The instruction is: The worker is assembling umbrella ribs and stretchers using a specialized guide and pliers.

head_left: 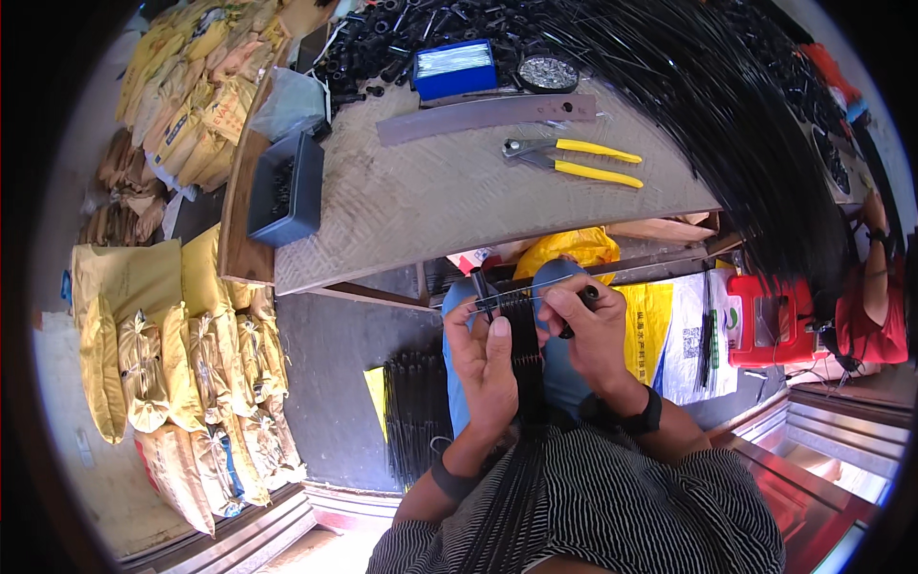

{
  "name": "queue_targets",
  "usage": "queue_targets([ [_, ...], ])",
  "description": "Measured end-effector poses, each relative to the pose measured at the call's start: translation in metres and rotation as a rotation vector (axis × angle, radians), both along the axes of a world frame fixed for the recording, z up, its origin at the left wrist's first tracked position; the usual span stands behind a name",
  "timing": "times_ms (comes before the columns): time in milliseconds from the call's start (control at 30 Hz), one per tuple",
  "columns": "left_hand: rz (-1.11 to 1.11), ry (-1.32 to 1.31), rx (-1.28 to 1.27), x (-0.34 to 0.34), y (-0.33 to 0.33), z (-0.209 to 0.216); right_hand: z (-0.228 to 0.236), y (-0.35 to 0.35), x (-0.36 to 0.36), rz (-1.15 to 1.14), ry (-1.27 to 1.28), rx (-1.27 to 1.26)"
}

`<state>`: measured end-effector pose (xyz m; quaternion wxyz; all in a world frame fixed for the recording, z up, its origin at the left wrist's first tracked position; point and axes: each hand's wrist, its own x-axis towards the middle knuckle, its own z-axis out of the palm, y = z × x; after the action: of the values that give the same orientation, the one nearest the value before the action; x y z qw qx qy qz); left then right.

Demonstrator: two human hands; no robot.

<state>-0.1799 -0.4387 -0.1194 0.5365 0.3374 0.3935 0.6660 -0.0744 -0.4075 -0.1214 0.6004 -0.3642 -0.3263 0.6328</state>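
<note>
Bundle of black strips (pixel 524 354): held upright over the lap, just below the front edge of the surface (pixel 421 206), its lower length running down across a striped shirt (pixel 612 507). A thin pale rod (pixel 526 291) crosses the top of the bundle, roughly level.

Left hand (pixel 483 359): fingers curled and clamped on the left side of the bundle, thumb pressed upward against the strips, with a short black tube (pixel 479 287) standing above the fingers. Right hand (pixel 588 330): closed on the right end of the rod and the bundle's top edge; a dark band sits on each wrist.

Below the surface: a second stack of black strips (pixel 416 411) on the floor, left of the knees. Yellow sacks (pixel 182 383) piled further left.

On the surface, well apart from the hands: yellow-handled pliers (pixel 574 158), a long flat metal bar (pixel 483 115), a dark tray (pixel 287 187) at the left edge, a blue box (pixel 456 67) at the rear. A large sheaf of black strands (pixel 755 143) overhangs the right side.
</note>
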Motion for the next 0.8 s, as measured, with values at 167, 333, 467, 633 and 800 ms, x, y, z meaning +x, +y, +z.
queue_targets([
  [167,-0.03,-0.021,-0.008,-0.001,0.0,0.003,-0.001,0.0,-0.001,0.024,0.061,-0.019],
  [333,0.016,-0.012,-0.033,-0.002,-0.002,0.0,0.008,-0.002,-0.008,0.012,-0.071,0.041],
  [467,0.027,0.034,-0.009,-0.007,-0.001,-0.004,0.005,0.004,-0.008,0.252,-0.228,0.086],
  [633,-0.101,-0.179,-0.042,-0.027,0.006,0.001,-0.001,0.007,-0.006,0.334,0.0,0.015],
  [800,-0.17,-0.132,-0.056,-0.047,0.013,-0.003,0.012,0.004,-0.006,0.337,-0.207,0.024],
])
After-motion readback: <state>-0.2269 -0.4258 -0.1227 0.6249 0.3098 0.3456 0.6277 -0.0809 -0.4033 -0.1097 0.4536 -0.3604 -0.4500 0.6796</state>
